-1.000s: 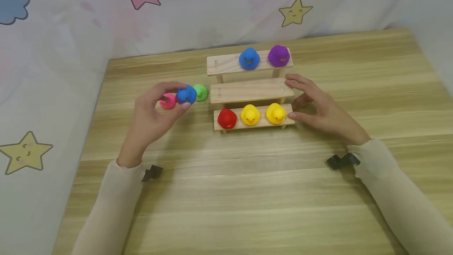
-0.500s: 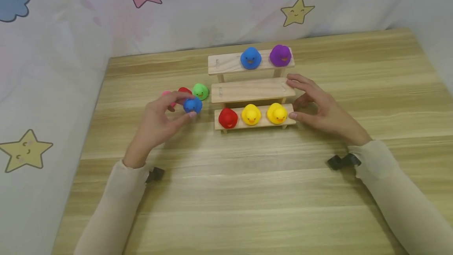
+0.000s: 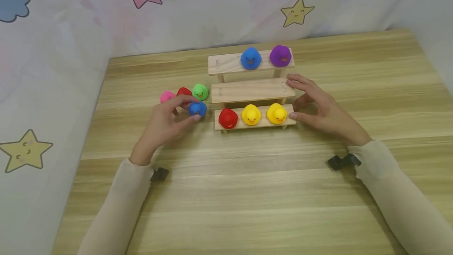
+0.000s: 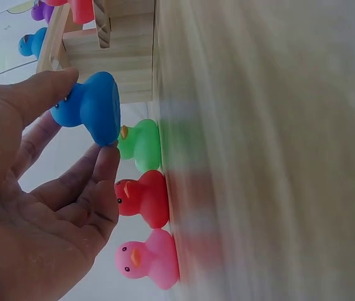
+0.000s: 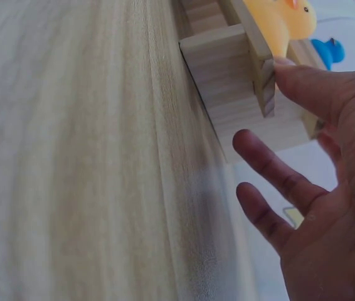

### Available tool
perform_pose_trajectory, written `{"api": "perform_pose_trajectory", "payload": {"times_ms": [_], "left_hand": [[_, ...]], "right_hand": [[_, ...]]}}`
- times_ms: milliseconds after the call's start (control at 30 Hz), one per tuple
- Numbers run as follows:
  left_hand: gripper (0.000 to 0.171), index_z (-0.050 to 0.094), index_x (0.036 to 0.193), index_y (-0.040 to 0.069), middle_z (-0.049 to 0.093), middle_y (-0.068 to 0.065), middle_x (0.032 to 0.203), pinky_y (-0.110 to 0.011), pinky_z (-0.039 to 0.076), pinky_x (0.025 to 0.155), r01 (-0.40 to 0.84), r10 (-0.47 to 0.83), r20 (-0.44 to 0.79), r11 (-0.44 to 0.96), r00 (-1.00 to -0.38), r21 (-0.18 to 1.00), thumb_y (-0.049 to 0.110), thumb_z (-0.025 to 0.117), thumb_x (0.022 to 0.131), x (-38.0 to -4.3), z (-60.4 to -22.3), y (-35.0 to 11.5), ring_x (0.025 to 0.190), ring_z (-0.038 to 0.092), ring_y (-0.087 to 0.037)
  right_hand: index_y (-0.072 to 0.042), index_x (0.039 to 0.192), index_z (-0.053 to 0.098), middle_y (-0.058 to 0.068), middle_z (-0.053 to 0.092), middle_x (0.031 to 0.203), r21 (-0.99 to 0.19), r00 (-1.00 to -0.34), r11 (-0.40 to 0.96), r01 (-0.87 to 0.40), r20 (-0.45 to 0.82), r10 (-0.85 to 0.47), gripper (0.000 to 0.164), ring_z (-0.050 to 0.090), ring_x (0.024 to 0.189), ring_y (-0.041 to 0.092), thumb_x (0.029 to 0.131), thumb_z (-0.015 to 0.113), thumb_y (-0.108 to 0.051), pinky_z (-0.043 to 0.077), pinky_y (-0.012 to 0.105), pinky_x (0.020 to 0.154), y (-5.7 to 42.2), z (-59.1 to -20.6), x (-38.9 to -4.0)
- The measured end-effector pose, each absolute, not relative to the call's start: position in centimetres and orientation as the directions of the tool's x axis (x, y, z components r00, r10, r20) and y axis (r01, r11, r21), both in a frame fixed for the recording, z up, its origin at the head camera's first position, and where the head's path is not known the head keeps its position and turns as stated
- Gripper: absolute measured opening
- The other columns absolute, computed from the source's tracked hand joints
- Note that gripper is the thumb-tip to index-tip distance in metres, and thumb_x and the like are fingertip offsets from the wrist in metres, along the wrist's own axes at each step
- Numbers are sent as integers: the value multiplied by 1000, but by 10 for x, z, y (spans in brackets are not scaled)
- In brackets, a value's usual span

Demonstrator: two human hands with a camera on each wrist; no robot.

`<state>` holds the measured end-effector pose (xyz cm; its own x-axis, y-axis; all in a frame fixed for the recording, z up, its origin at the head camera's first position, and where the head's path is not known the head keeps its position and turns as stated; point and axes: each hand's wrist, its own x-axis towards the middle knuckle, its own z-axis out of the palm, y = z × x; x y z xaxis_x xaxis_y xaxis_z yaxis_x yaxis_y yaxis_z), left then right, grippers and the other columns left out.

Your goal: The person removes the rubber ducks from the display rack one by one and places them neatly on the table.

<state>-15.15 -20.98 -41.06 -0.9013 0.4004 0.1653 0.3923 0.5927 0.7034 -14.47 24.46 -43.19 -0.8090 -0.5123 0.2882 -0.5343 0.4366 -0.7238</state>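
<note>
A blue toy duck (image 3: pixel 198 108) is pinched between the thumb and fingers of my left hand (image 3: pixel 163 123). In the left wrist view, the same blue duck (image 4: pixel 95 108) is raised off the tabletop. To the right stands a three-step wooden rack (image 3: pixel 253 90). On its lowest step sit a red duck (image 3: pixel 228 119) and two yellow ducks (image 3: pixel 251 115); a blue and a purple duck (image 3: pixel 280 56) are on the top step. My right hand (image 3: pixel 320 109) rests at the rack's right end, thumb on the lowest step, a fingertip at the middle step, other fingers spread.
Beside the rack, a green duck (image 3: pixel 200 92), a red duck (image 4: pixel 143 199) and a pink duck (image 4: pixel 149 258) stand in a row on the wooden table (image 3: pixel 247 192). A white cloth (image 3: pixel 198 15) with printed stars hangs behind.
My left hand has carried the blue duck to the right and nearer me, passing in front of the red duck toward the rack. The right hand stays at the rack.
</note>
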Motion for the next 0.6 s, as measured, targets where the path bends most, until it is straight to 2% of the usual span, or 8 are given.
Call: {"api": "perform_pose_trajectory", "payload": {"times_ms": [200,367,600], "left_hand": [[37,73,127,12,78,-8,112,-43,50,86,383,411,141,596,-901,706,14,86,92,-156,-414,-208,104,66,-26],[38,73,127,11,77,-8,115,-46,51,91,387,433,124,597,-893,703,12,87,91,-156,-416,-208,106,64,-28],[38,73,126,14,76,-6,112,-41,48,87,384,444,103,610,-890,694,12,87,91,-155,-415,-207,105,63,-26]], "right_hand": [[-16,166,41,2,28,179,-722,-803,428,-543,299,-515,94,71,97,2,86,84,9,56,13,96,244,-433,-145],[-19,167,40,-1,27,180,-724,-811,442,-530,280,-514,95,71,98,2,87,84,7,55,12,98,245,-433,-145],[-20,167,39,-2,26,180,-728,-817,447,-519,269,-511,94,71,100,4,88,83,6,55,13,98,246,-434,-144]]}}
